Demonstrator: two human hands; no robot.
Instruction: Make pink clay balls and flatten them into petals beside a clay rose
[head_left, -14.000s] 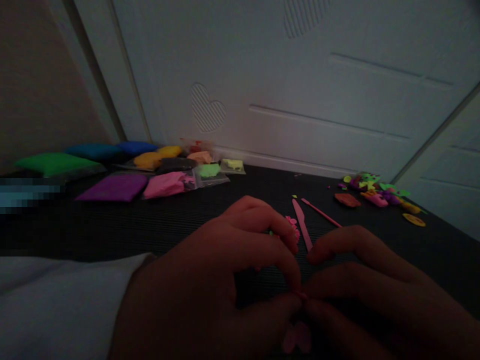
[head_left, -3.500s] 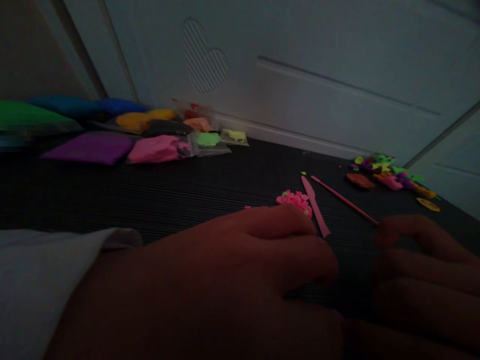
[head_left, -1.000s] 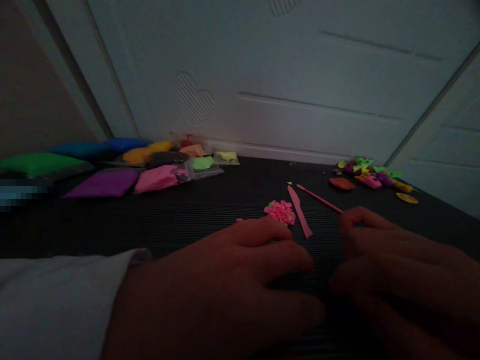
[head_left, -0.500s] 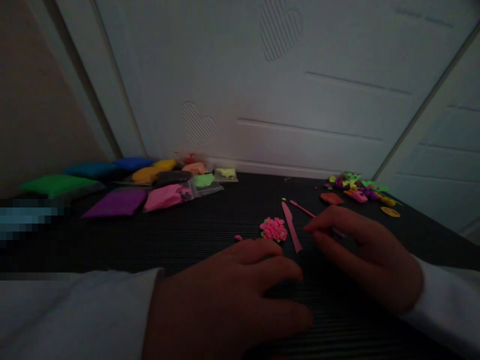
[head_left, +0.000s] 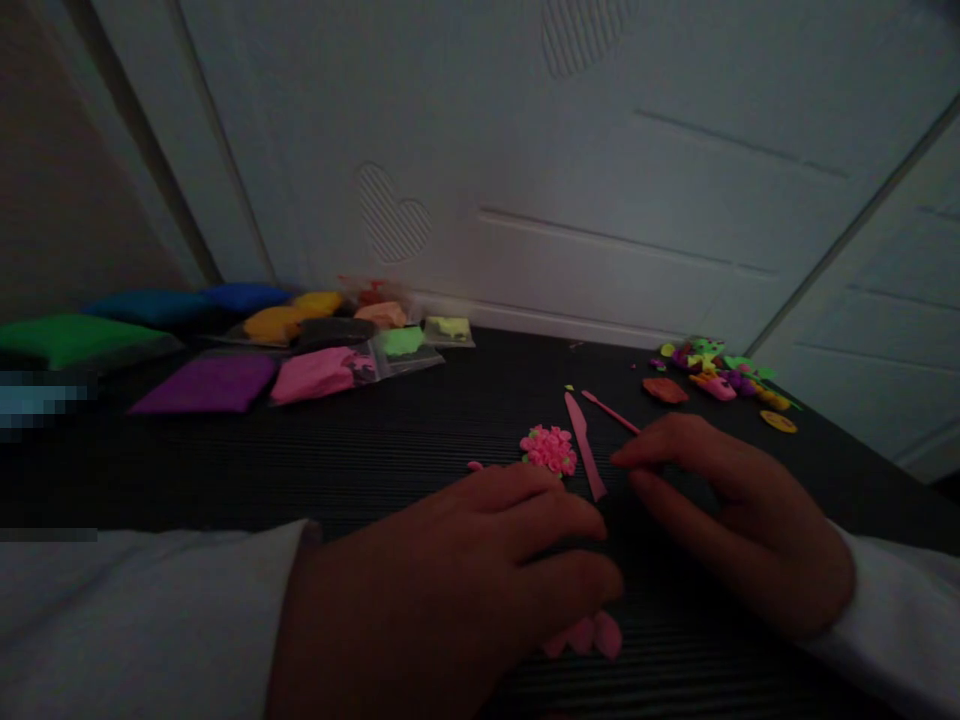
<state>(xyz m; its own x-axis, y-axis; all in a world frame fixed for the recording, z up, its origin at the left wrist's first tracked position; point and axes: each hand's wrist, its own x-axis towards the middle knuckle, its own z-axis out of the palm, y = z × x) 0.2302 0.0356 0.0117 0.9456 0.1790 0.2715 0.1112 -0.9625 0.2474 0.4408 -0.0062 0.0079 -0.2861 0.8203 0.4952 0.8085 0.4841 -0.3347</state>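
My left hand hovers low over the dark table, palm down, its fingers loosely bent and slightly apart. Just below its fingertips, a row of overlapping flat pink clay petals lies partly hidden by the hand. My right hand is on the right, thumb and index finger a little apart with nothing visible between them. Beyond the hands lie a cluster of small pink clay flowers with green bits, a pink plastic knife and a thin pink modelling tool, whose near end my right hand covers.
Clay packs stand back left, among them purple, pink and green. At the back right are a colourful pile of clay pieces, a reddish lump and a yellow oval. A white panelled wall closes the far side.
My left thumb has moved up toward the fingers, uncovering the pink petals beneath. My right hand is nearly still. The view has tilted slightly downward.
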